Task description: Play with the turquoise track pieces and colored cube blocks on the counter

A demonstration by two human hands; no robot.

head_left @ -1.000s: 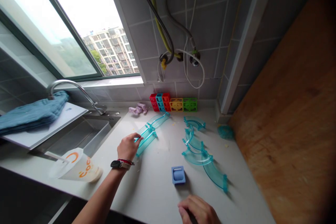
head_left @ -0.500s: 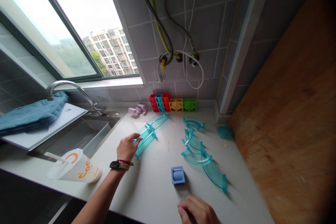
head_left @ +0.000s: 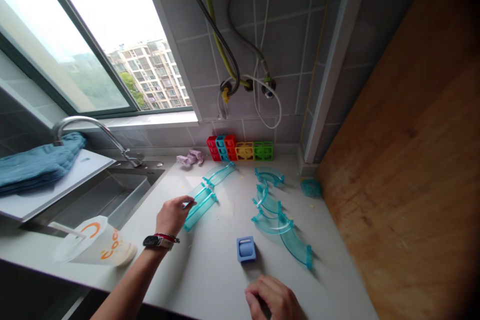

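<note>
1. Your left hand is pinching the near end of a see-through teal straight track. Your fingers hide the very tip.
2. That track lies on the white counter, in front of you and to the left. A second straight track lies right beside it, on its right.
3. A wavy track is just past their far ends, closer to the wall.
4. Your right hand is low, near the counter's front edge, with its fingers curled in. I can't tell if anything is inside it.
5. The blue block sits just past your right hand, not touching it.
6. Four curved tracks lie over on the right in a wiggly bunch.
7. At the back, a row of colored blocks stands by the wall: red, blue, red, yellow and green. Small purple pieces lie to its left.
8. A drink cup with a straw leans over, left of your left arm.
</note>
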